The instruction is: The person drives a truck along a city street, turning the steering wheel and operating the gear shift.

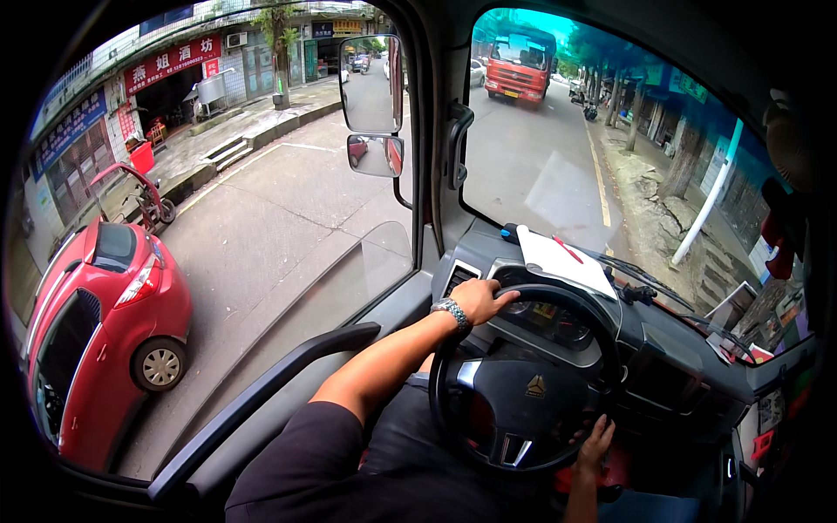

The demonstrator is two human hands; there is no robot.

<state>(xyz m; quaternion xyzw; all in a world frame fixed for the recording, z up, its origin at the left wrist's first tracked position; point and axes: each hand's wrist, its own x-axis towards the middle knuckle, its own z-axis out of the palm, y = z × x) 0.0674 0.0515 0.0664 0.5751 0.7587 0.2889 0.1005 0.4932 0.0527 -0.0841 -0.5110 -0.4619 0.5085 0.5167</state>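
Observation:
I sit in a vehicle cab with my left hand [478, 301], a silver watch [449, 309] on its wrist, closed over the upper left rim of the black steering wheel [523, 401]. My right hand [595, 443] is at the lower right of the rim, fingers curled around it. Beyond the wheel is the instrument panel [549, 324]. Papers with a red pen [567, 249] lie on the dashboard top [663, 327] above it.
Through the left window are a red car [105, 349] close by, a red three-wheeler [144, 196], shopfronts and a curb. Mirrors [370, 83] hang outside. Through the windshield a red truck [519, 65] faces me on the street, with trees and a white pole [708, 192] at the right.

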